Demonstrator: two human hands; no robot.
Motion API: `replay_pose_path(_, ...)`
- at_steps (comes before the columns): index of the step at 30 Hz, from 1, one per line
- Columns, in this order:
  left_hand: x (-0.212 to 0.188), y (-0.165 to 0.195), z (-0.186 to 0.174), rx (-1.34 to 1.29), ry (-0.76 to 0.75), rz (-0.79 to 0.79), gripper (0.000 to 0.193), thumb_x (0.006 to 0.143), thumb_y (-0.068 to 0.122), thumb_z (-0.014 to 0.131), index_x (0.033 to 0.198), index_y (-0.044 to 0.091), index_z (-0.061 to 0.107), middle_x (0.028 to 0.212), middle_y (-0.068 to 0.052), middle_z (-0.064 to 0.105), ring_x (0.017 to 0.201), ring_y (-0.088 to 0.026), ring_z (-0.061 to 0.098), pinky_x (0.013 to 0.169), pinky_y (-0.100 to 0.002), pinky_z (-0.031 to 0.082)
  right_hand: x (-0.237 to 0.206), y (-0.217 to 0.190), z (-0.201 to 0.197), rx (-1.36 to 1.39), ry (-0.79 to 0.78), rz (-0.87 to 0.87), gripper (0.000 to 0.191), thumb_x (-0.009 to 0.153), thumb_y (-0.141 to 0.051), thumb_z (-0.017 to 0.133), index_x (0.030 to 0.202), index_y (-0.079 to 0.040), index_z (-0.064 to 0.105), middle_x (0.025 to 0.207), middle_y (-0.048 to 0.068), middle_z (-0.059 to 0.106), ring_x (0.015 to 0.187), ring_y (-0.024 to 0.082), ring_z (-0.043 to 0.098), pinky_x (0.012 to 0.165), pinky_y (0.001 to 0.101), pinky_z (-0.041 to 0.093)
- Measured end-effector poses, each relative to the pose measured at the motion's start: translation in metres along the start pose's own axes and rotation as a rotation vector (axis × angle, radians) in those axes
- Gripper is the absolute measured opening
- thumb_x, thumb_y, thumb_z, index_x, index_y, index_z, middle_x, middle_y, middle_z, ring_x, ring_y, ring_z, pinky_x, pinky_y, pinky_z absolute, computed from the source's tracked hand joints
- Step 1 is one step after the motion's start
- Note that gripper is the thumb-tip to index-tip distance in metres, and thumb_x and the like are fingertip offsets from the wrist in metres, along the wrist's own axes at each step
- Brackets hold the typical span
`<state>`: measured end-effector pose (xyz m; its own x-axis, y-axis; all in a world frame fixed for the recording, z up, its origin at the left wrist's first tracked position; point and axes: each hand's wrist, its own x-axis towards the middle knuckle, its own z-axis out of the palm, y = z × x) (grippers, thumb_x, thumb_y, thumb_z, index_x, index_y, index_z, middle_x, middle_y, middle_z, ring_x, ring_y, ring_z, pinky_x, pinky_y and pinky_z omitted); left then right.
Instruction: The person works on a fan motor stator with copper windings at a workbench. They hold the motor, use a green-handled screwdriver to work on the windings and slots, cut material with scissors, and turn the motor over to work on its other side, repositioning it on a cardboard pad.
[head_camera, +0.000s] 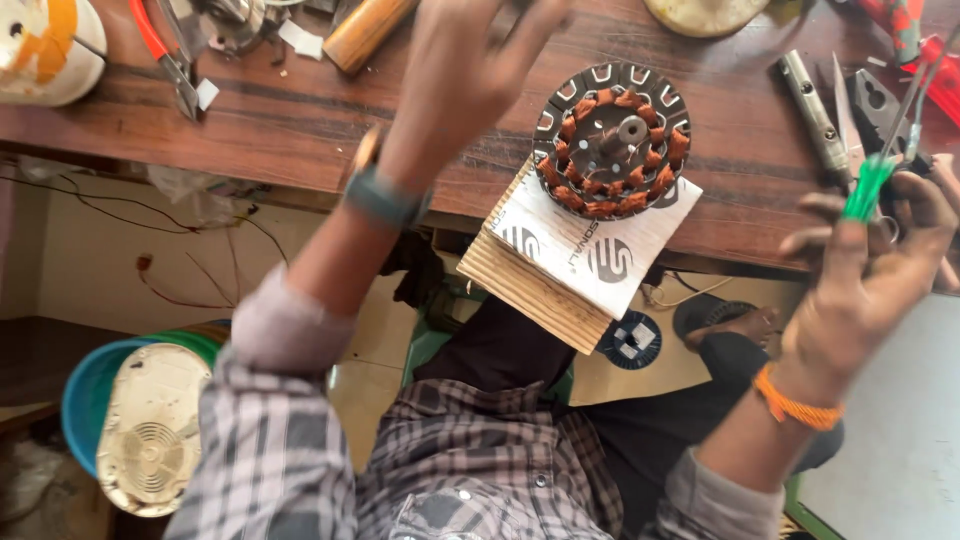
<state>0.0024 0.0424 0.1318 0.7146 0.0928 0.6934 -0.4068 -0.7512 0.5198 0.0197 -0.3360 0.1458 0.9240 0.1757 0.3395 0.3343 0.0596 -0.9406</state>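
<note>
A round motor stator (611, 137) with copper windings lies on a white card over a wooden block (540, 285) at the workbench's front edge. My left hand (460, 70) hovers blurred over the bench just left of the stator, fingers spread, holding nothing; a watch is on that wrist. My right hand (870, 260) is at the right edge, fingers closed on a green-handled tool (872, 185) whose thin shaft points up and to the right. An orange thread circles the right wrist.
On the brown wooden bench (300, 120) lie red-handled pliers (165, 50), a wooden handle (365, 30), a metal tool (815, 110) and pliers (880, 105). A white fan housing (40, 45) sits far left. Below, a blue tub (85, 395) holds a white cover.
</note>
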Motion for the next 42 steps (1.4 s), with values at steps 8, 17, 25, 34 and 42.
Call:
replay_pose_path(8, -0.062, 0.097, -0.028, 0.021, -0.184, -0.332, 0.053, 0.093, 0.025, 0.077, 0.139, 0.007, 0.060, 0.139, -0.015, 0.064, 0.129, -0.030, 0.052, 0.110, -0.040, 0.043, -0.032, -0.018, 0.010, 0.003, -0.204, 0.227, 0.040, 0.104, -0.024, 0.078, 0.130, 0.003, 0.063, 0.105, 0.010, 0.069, 0.091, 0.012, 0.067, 0.078, 0.0220, 0.055)
replay_pose_path(17, -0.057, 0.102, -0.003, 0.031, -0.249, -0.594, 0.072, 0.081, 0.039, 0.086, 0.143, 0.022, 0.054, 0.121, -0.004, 0.069, 0.115, -0.024, 0.053, 0.104, -0.042, 0.038, -0.018, -0.030, 0.066, -0.656, -0.347, -0.126, 0.027, 0.093, -0.015, 0.083, 0.116, -0.002, 0.077, 0.091, 0.012, 0.075, 0.072, 0.015, 0.069, 0.065, 0.0265, 0.051)
replay_pose_path(25, -0.055, 0.094, 0.003, 0.072, -0.249, -0.597, 0.075, 0.077, 0.040, 0.089, 0.143, 0.022, 0.055, 0.116, 0.000, 0.068, 0.108, -0.021, 0.053, 0.101, -0.039, 0.044, 0.006, -0.038, 0.069, -0.646, -0.399, 0.019, 0.020, 0.098, -0.015, 0.078, 0.113, -0.002, 0.076, 0.093, 0.011, 0.076, 0.074, 0.013, 0.071, 0.066, 0.0262, 0.053)
replay_pose_path(34, -0.059, 0.091, 0.006, 0.138, -0.195, -0.491, 0.075, 0.081, 0.045, 0.085, 0.145, 0.020, 0.055, 0.125, 0.001, 0.070, 0.110, -0.020, 0.056, 0.101, -0.038, 0.045, 0.032, -0.038, 0.071, -0.683, -0.584, 0.252, 0.022, 0.093, -0.018, 0.073, 0.109, -0.003, 0.076, 0.087, 0.011, 0.077, 0.073, 0.014, 0.076, 0.063, 0.0265, 0.054)
replay_pose_path(42, -0.050, 0.073, 0.000, -0.026, -0.272, -0.390, 0.103, 0.078, 0.031, 0.088, 0.159, 0.024, 0.026, 0.166, -0.018, 0.022, 0.148, -0.035, 0.037, 0.121, -0.049, 0.037, 0.082, -0.017, 0.082, -0.773, -0.961, 0.883, 0.028, 0.097, -0.030, 0.067, 0.117, -0.014, 0.077, 0.080, 0.008, 0.077, 0.046, 0.019, 0.056, 0.044, 0.0330, 0.046)
